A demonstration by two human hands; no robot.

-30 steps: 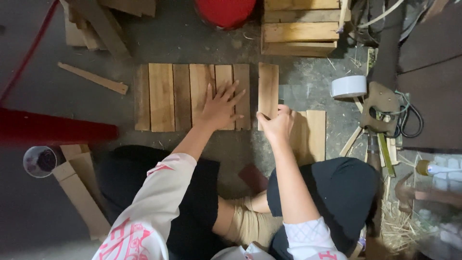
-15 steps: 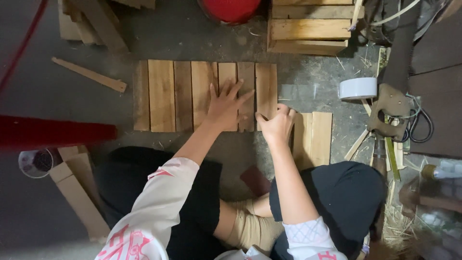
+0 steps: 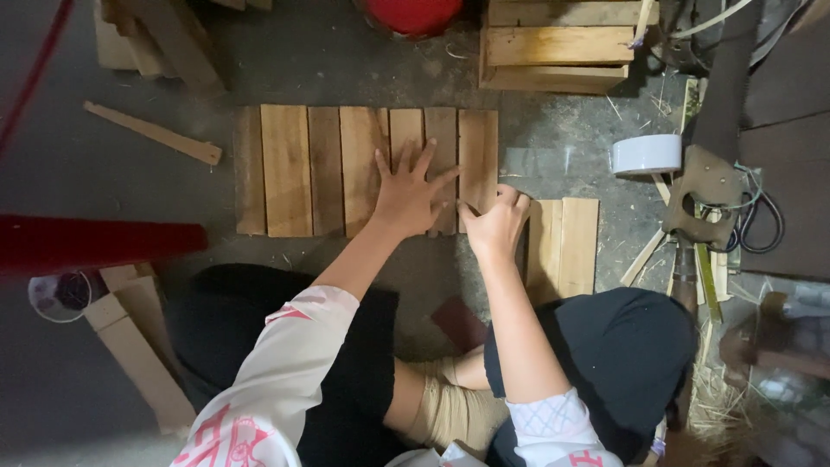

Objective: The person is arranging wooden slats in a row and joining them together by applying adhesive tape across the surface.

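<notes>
**Two hands on a row of slats on the floor**

A row of flat, light-brown wooden slats (image 3: 328, 169) lies side by side on the grey concrete floor (image 3: 363, 60), their long edges touching and running away from the person. The left hand (image 3: 406, 195) rests flat on the right part of the row, fingers spread wide and palm down, pressing rather than gripping. The right hand (image 3: 494, 223) sits just beside it at the near end of the rightmost narrow wooden slat (image 3: 478, 151); its grip is curled, fingertips and thumb pinched at that slat's lower corner, though how much of the edge it holds cannot be told. This slat lies against the rest of the row.

Just to the right of the right hand, a short pair of pale wooden boards (image 3: 566, 246) lies on the floor. Further right are a roll of white tape (image 3: 647, 154) and a brown flat cardboard piece with a round hole (image 3: 705, 203), with dark coiled cables (image 3: 761, 225) beside it. At the top, a stack of pale wooden planks (image 3: 558, 43) sits near a red round container (image 3: 413, 13). To the left lie a thin loose wooden strip (image 3: 151, 131), a long red bar (image 3: 95, 244), and a clear plastic cup (image 3: 59, 296) beside more wood offcuts (image 3: 138, 346).
</notes>
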